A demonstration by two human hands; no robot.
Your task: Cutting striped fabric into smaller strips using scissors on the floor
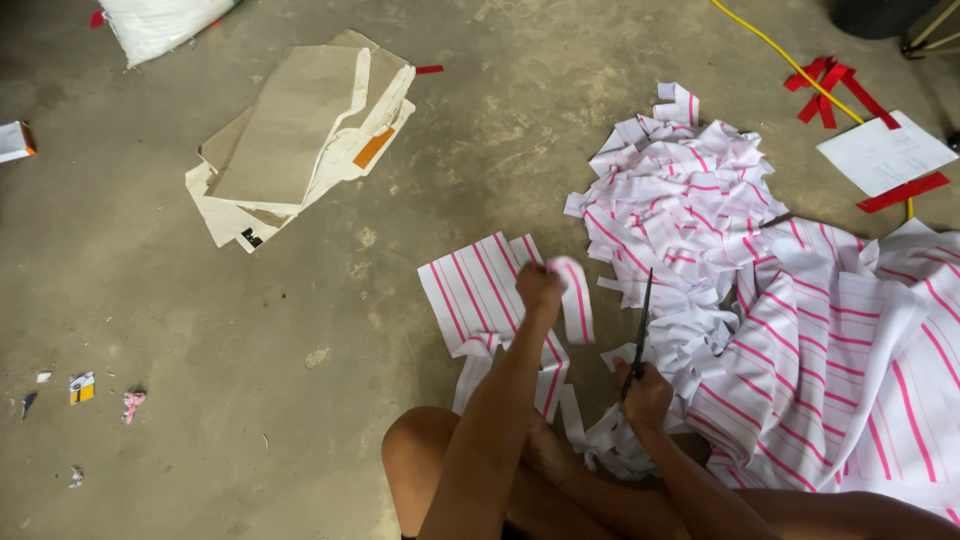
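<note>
A: What does the left hand have hold of?

B: Its grip is closed on a strip of white cloth with pink stripes, raised off the concrete floor. The strip hangs down at 3 o'clock of the fist, just beside it.

A: And the right hand?

B: That grip is wrapped round the handles of dark scissors. The blades point up toward 12 o'clock; they look nearly together, though the view is too small to tell exactly how far apart they stand.

A: Where does the rest of the cloth lie?

B: A flat striped piece lies on the floor at 9 o'clock of the left hand, partly under the forearm. A heap of cut striped strips is piled at 1 o'clock of the scissors, and a large uncut striped sheet spreads at 3 o'clock of the right hand, touching the heap.

A: Anything further out?

B: A stack of beige cloth bags lies at 10 o'clock, well apart from the hands. A yellow cable runs at 1 o'clock, near a white sheet of paper edged with red tape. Small scraps lie at 9 o'clock. The person's bare knees sit at the bottom edge.
</note>
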